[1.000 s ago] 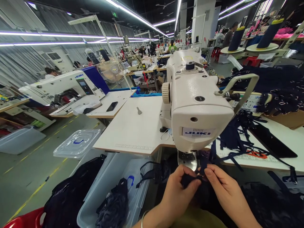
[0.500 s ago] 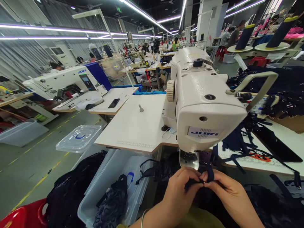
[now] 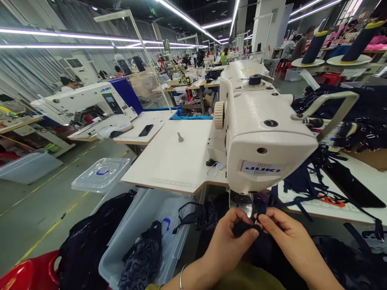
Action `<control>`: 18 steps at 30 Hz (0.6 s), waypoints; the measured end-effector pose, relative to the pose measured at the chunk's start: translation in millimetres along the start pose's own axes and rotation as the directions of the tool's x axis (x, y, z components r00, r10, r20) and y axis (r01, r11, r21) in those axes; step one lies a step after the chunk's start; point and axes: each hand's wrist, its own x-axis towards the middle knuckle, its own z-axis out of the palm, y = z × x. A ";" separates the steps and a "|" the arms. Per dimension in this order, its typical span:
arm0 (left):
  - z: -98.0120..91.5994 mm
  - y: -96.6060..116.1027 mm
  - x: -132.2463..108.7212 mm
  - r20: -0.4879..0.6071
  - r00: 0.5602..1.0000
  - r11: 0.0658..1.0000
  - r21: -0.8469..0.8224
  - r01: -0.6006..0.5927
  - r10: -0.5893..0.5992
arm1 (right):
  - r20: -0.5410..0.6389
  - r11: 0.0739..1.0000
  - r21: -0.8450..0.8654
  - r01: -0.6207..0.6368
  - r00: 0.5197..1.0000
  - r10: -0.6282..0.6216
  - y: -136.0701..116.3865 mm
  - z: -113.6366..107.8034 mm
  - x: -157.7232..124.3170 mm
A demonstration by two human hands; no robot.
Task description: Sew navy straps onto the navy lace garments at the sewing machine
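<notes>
Just below the head of a white sewing machine (image 3: pixel 269 149), both of my hands meet at a small shiny metal ring (image 3: pixel 257 224). My left hand (image 3: pixel 231 237) is closed, thumb and fingers pinching dark navy fabric (image 3: pixel 240 228) beside that ring. From the other side, my right hand (image 3: pixel 282 227) pinches a navy strap (image 3: pixel 260 207) where it meets the ring. The strap stands up between the two hands. Behind my left fingertips is the machine's curved metal plate (image 3: pixel 242 203). Where the fabric runs below my hands, it is dark and hard to make out.
A clear plastic bin (image 3: pixel 178 249) with navy garments stands at left, near a red stool (image 3: pixel 33 270). Scissors with orange handles (image 3: pixel 331 200) and navy straps (image 3: pixel 305 173) lie on the right tabletop. A metal key-shaped piece (image 3: pixel 180 137) rests on the left tabletop.
The strap loop that stood above my right fingers has been drawn down and back. The metal ring now shows more plainly between my hands, and my right hand has shifted slightly up.
</notes>
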 end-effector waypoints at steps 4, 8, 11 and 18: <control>-2.7 -2.4 1.7 -0.012 1.000 0.999 -0.028 -0.022 0.022 | 0.083 1.000 -0.020 -0.007 0.996 0.009 2.3 -2.2 8.9; -2.7 -0.7 1.3 -0.077 0.992 0.994 0.060 -0.091 0.096 | 0.123 0.999 0.036 -0.020 0.992 0.015 2.2 -2.8 7.8; -2.0 -1.9 -0.6 -0.134 0.978 0.979 0.152 -0.140 0.160 | 0.202 0.998 0.069 -0.008 0.979 -0.006 1.2 -4.4 3.3; -2.4 -12.9 -3.8 -0.053 0.761 0.630 0.599 -0.494 0.647 | 0.116 0.980 0.051 0.191 0.974 -0.195 11.6 -4.6 -2.3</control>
